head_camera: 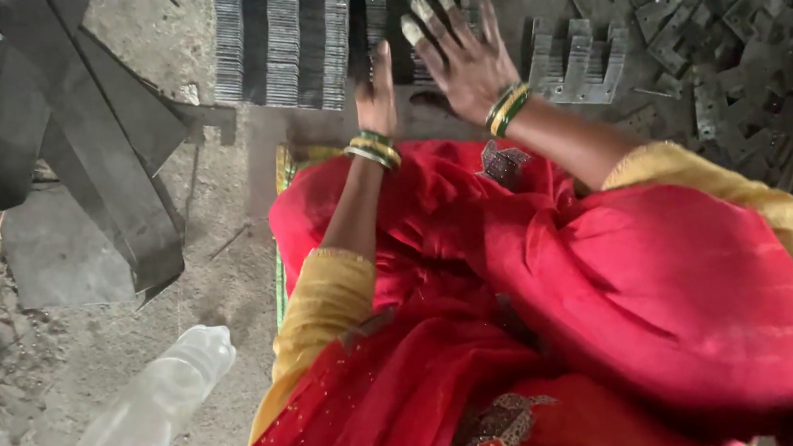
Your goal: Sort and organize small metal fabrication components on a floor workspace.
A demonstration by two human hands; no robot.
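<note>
Reaching forward over the floor, both hands meet the rows of stacked thin metal plates [332,29] that stand on edge just ahead of the knees. The right hand [463,64] lies flat with its fingers [429,32] spread wide, pressing on the tops of the plates and gripping nothing. The left hand [376,94] stands edge-on beside it, fingers together and straight against the side of a row — it also clasps nothing that I can see. By my reading the step in hand is squaring and pressing the rows together. The next move seems to call for even pressure from both palms so no plate tips out of line. To the right of the fingers lies a short stack of notched plates [579,64], then a loose heap of cut metal pieces [745,19]. Well back on the left lies a clear plastic bottle [139,421]
</note>
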